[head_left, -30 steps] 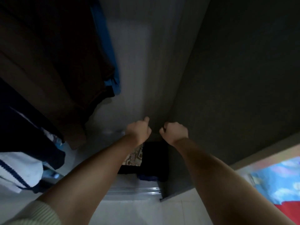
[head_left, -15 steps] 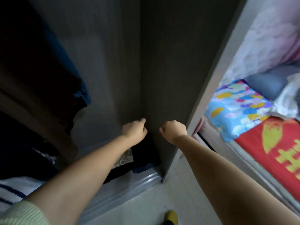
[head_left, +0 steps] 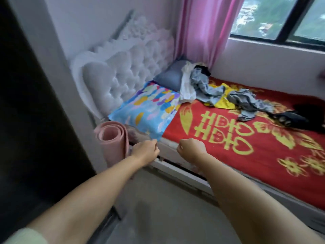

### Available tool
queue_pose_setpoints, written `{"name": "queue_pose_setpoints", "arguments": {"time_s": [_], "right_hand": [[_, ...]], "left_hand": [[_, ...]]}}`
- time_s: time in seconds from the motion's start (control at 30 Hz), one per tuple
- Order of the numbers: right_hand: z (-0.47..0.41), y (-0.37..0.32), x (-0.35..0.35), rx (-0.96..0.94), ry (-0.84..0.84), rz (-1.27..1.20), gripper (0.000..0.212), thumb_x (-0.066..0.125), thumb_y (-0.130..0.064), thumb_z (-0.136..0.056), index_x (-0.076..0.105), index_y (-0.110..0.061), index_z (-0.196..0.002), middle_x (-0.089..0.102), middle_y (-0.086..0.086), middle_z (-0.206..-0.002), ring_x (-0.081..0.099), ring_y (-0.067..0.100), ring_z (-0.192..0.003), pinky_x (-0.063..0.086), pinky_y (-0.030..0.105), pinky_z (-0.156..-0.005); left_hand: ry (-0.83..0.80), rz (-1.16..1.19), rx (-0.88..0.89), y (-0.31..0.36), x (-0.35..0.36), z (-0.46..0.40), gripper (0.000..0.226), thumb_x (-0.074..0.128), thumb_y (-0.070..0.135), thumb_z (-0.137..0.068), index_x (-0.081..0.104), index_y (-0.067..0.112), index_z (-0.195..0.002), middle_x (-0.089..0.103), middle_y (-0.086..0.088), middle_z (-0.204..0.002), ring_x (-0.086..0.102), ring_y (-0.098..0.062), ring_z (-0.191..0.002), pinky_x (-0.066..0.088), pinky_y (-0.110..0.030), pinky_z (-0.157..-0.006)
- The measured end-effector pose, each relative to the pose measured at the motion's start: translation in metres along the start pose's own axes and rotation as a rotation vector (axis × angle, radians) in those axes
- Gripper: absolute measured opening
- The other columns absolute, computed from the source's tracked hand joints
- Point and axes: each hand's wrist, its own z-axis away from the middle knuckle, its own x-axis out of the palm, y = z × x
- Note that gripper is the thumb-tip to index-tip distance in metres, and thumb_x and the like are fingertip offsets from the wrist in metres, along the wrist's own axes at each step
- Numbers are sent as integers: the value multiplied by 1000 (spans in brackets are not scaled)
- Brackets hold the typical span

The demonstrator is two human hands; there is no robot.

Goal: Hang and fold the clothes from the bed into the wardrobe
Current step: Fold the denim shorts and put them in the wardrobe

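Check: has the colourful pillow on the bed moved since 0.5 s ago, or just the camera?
Cannot tell of any move: the colourful pillow lies against the white headboard on the red blanket, as before. Only the view swung right.

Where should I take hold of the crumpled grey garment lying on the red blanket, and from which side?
Take the grey garment by its raised bunched folds in the middle, coming from above on the near side of the bed. It lies loose on the red blanket, partly over a yellow piece, so a pinching grip on the high folds probably lifts it alone.
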Motion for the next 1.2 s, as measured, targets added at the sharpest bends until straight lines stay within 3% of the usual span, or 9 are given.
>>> {"name": "queue_pose_setpoints", "arguments": {"time_s": [0.07, 0.13, 0.27, 0.47, 0.7, 0.83, 0.97, 1.07, 1.2], "right_hand": [[-2, 59, -5, 103, -19, -10, 31, 36, -31, -98, 45, -16, -73, 52, -1, -74, 56, 26, -72, 37, 29, -55], [-2, 121, -11, 186, -39, 37, 30, 33, -29, -101, 50, -14, -81, 48, -3, -72, 48, 20, -62, 33, 27, -47], [1, 239, -23, 334, -49, 33, 30, 35, -33, -100, 53, -14, -85, 61, 4, -89, 55, 24, -75, 46, 30, -61], [-11, 342, -25, 466, -24, -32, 37, 36, -33, -99, 34, -22, -63, 44, -4, -68, 50, 23, -71, 45, 32, -64], [-74, 410, -2, 535, -77, -65, 26, 37, -31, -98, 43, -16, -77, 63, 4, -93, 60, 27, -84, 41, 30, -66], [-147, 446, 0, 558, -73, -65, 34, 37, -29, -97, 37, -19, -65, 57, 3, -84, 56, 25, -78, 41, 30, -65], [-241, 476, 7, 552, -105, -90, 27, 36, -31, -99, 49, -14, -82, 60, 4, -88, 57, 26, -79, 45, 32, -65], [-311, 495, 14, 543, -64, -138, 27, 36, -30, -98, 44, -16, -76, 53, 0, -75, 51, 24, -69, 40, 30, -60], [-396, 518, 45, 519, -98, -191, 26, 35, -30, -98, 45, -17, -78, 47, -4, -67, 51, 23, -65, 39, 29, -55]], "left_hand": [[-12, 1, 65, 47, 9, -37, 23, 43, 30, -91, 55, 15, -105, 66, -13, -110, 62, -35, -101, 46, -38, -78], [-20, 34, 124, 98, 22, -73, 27, 43, 31, -92, 55, 15, -111, 65, -12, -110, 61, -34, -101, 49, -39, -80], [-81, 82, 249, 197, 48, -133, 32, 39, 34, -96, 53, 17, -119, 66, -6, -105, 61, -29, -90, 45, -35, -65], [-192, 80, 329, 280, 78, -209, 31, 39, 32, -99, 52, 14, -121, 66, -5, -100, 62, -25, -82, 42, -32, -58], [-203, 60, 335, 310, 118, -303, 29, 40, 30, -97, 51, 15, -119, 65, -2, -94, 58, -23, -74, 34, -28, -51], [-222, 61, 347, 318, 132, -387, 29, 39, 31, -96, 52, 14, -116, 66, -5, -98, 61, -28, -82, 39, -31, -58], [-287, 81, 372, 319, 149, -491, 27, 37, 30, -96, 52, 15, -114, 63, -1, -88, 57, -24, -73, 32, -29, -51], [-315, 56, 397, 318, 163, -562, 27, 37, 29, -95, 54, 16, -111, 65, -1, -95, 62, -25, -79, 30, -28, -50], [-391, 29, 392, 313, 195, -644, 31, 37, 29, -95, 54, 16, -118, 66, -5, -103, 62, -27, -88, 42, -31, -61]]}}
